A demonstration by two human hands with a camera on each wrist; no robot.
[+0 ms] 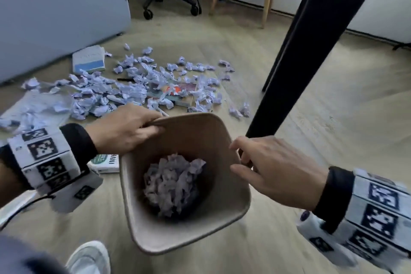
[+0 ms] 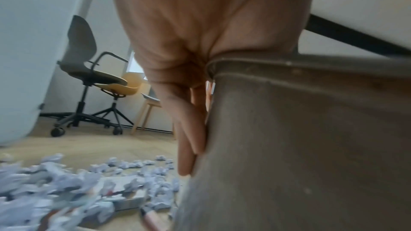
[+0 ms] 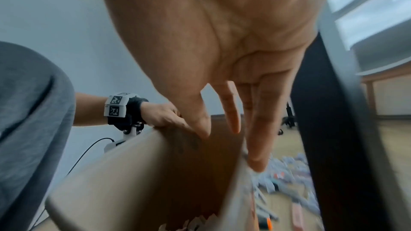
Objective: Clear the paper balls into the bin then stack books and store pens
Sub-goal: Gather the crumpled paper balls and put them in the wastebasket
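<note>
books (image 1: pixel 175 92) half buried under paper balls (image 1: pixel 124 89) (pens mostly hidden).

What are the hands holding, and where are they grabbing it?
The left hand grips the bin by its top rim, at the far corner. The right hand rests open by the rim's right edge, not gripping.

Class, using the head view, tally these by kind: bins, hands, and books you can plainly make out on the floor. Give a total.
Bin: 1
Hands: 2, the left hand and the right hand
Books: 3, the white and blue book, the colourful book under paper balls, the green and white book
Total: 6
</note>
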